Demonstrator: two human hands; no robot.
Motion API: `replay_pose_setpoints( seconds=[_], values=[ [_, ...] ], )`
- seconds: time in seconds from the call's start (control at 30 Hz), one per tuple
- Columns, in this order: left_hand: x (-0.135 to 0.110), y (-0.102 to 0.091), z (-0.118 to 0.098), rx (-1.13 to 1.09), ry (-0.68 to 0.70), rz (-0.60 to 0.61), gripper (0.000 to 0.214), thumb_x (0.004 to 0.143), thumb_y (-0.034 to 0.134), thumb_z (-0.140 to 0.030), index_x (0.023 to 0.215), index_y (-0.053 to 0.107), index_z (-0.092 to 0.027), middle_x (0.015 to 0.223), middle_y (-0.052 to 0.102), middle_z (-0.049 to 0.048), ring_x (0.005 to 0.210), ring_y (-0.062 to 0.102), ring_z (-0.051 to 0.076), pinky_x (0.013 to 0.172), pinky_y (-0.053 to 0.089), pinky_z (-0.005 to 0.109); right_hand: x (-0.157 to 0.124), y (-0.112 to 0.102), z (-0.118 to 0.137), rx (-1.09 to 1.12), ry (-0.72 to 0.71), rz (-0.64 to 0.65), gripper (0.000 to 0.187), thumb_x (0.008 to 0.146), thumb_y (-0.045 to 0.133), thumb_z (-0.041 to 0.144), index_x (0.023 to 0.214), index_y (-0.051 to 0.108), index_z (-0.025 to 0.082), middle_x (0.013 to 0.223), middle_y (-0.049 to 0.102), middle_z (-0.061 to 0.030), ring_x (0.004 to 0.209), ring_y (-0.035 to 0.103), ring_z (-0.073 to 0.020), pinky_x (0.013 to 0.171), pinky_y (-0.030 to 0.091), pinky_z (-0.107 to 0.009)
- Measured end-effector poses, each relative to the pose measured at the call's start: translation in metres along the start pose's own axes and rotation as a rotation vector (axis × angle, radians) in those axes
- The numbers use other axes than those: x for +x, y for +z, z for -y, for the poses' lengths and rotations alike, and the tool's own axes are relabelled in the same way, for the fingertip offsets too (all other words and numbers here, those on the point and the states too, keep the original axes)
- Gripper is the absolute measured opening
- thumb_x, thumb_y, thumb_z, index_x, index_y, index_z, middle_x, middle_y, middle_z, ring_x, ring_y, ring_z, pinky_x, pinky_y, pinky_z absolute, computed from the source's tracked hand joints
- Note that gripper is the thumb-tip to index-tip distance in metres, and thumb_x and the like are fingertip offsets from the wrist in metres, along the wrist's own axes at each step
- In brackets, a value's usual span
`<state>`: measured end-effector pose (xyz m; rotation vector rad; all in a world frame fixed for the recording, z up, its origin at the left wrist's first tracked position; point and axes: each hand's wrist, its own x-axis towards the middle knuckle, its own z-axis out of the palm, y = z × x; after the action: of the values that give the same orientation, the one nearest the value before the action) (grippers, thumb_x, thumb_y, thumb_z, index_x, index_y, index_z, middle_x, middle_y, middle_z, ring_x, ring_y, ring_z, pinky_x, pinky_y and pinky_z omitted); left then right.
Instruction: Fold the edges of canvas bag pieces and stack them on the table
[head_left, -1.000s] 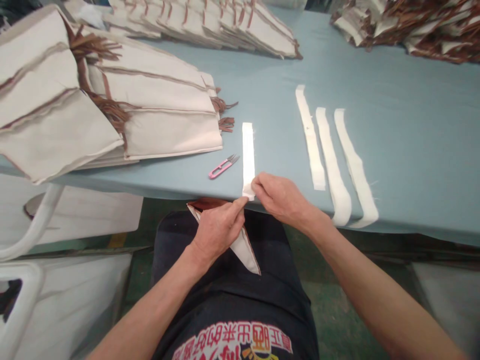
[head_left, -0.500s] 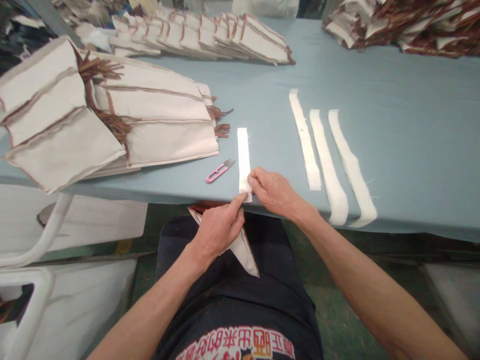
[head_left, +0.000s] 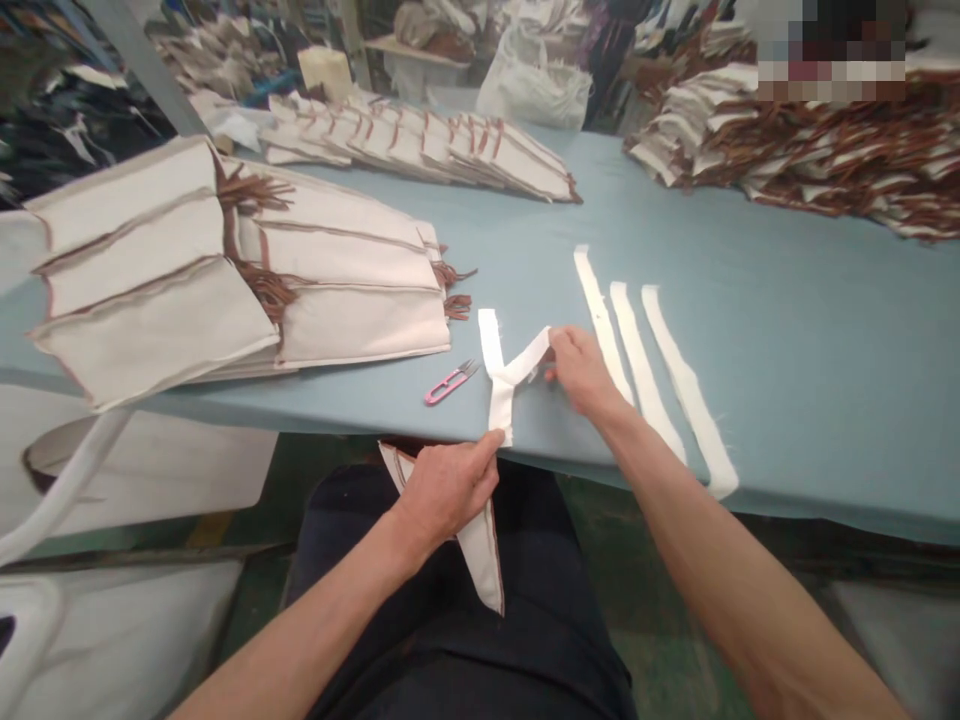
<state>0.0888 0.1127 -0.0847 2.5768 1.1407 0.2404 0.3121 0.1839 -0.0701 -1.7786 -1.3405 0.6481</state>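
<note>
My left hand [head_left: 448,488] pinches the near end of a white fabric strip [head_left: 490,345] at the front edge of the blue table [head_left: 787,330]. A cream fabric piece with brown trim [head_left: 482,555] lies on my lap under that hand. My right hand [head_left: 581,367] is closed on a second white strip [head_left: 527,360], peeled up from the first and pulled out to the right, so the two form a Y. Pink thread snips [head_left: 448,381] lie just left of the strips.
Three long white strips [head_left: 645,365] lie side by side beyond my right hand. A fanned stack of cream pieces with brown fringe [head_left: 225,270] fills the left of the table. More stacks sit at the back [head_left: 420,140] and the back right [head_left: 810,150].
My right hand has lifted the top strip off the lower one and drawn it away to the right. My left hand still pins the near end. The view has tilted up.
</note>
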Motion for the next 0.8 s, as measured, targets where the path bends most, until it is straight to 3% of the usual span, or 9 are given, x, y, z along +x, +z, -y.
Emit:
replay_pose_setpoints(
  seconds=[0.13, 0.23, 0.37, 0.5, 0.7, 0.8],
  values=[
    [0.001, -0.001, 0.004, -0.018, 0.039, 0.006, 0.035, 0.097, 0.051, -0.021, 0.131, 0.061, -0.021, 0.085, 0.08, 0.0055, 0.075, 0.077, 0.024, 0.065, 0.056, 0.029, 0.047, -0.015, 0.006, -0.077, -0.033, -0.06, 0.033, 0.099, 0.035, 0.042, 0.079, 0.051, 0.022, 0.073, 0.064, -0.0055, 0.069, 0.064, -0.0192, 0.053, 0.052, -0.027],
    [0.002, -0.001, 0.007, -0.03, 0.061, 0.003, 0.037, 0.097, 0.052, -0.019, 0.133, 0.059, -0.021, 0.086, 0.08, 0.0048, 0.075, 0.077, 0.023, 0.065, 0.056, 0.028, 0.082, -0.027, 0.019, -0.221, -0.111, -0.088, 0.026, 0.098, 0.042, 0.037, 0.078, 0.051, 0.023, 0.072, 0.064, -0.0064, 0.077, 0.065, -0.0236, 0.066, 0.055, -0.033],
    [0.001, 0.0, 0.009, -0.038, 0.076, -0.007, 0.038, 0.095, 0.053, -0.016, 0.132, 0.059, -0.02, 0.079, 0.078, 0.0031, 0.071, 0.077, 0.024, 0.061, 0.056, 0.029, 0.134, -0.036, 0.035, -0.419, -0.188, -0.176, 0.012, 0.097, 0.047, 0.029, 0.088, 0.051, 0.022, 0.09, 0.069, -0.016, 0.101, 0.064, -0.0347, 0.092, 0.047, -0.05],
    [0.001, 0.004, 0.012, -0.029, 0.142, -0.071, 0.04, 0.089, 0.055, -0.013, 0.129, 0.059, -0.019, 0.074, 0.075, 0.0011, 0.063, 0.074, 0.024, 0.053, 0.053, 0.03, 0.186, -0.038, 0.048, -0.552, -0.196, -0.252, 0.013, 0.102, 0.043, 0.025, 0.101, 0.053, 0.017, 0.104, 0.069, -0.0247, 0.111, 0.063, -0.0402, 0.095, 0.044, -0.057],
    [0.005, 0.011, 0.019, -0.091, 0.253, -0.214, 0.046, 0.084, 0.048, -0.006, 0.128, 0.053, -0.013, 0.068, 0.071, -0.0023, 0.052, 0.069, 0.019, 0.046, 0.048, 0.031, 0.25, -0.04, 0.056, -0.699, -0.156, -0.318, 0.017, 0.105, 0.041, 0.015, 0.105, 0.055, 0.006, 0.113, 0.068, -0.0278, 0.119, 0.065, -0.0356, 0.096, 0.045, -0.048],
    [0.006, 0.014, 0.023, -0.079, 0.266, -0.226, 0.044, 0.082, 0.048, -0.007, 0.125, 0.055, -0.013, 0.068, 0.072, -0.0017, 0.051, 0.07, 0.018, 0.046, 0.048, 0.032, 0.273, -0.035, 0.05, -0.736, -0.137, -0.333, 0.047, 0.108, 0.018, 0.023, 0.088, 0.056, 0.004, 0.114, 0.066, -0.028, 0.123, 0.063, -0.0315, 0.092, 0.043, -0.039]
  ],
)
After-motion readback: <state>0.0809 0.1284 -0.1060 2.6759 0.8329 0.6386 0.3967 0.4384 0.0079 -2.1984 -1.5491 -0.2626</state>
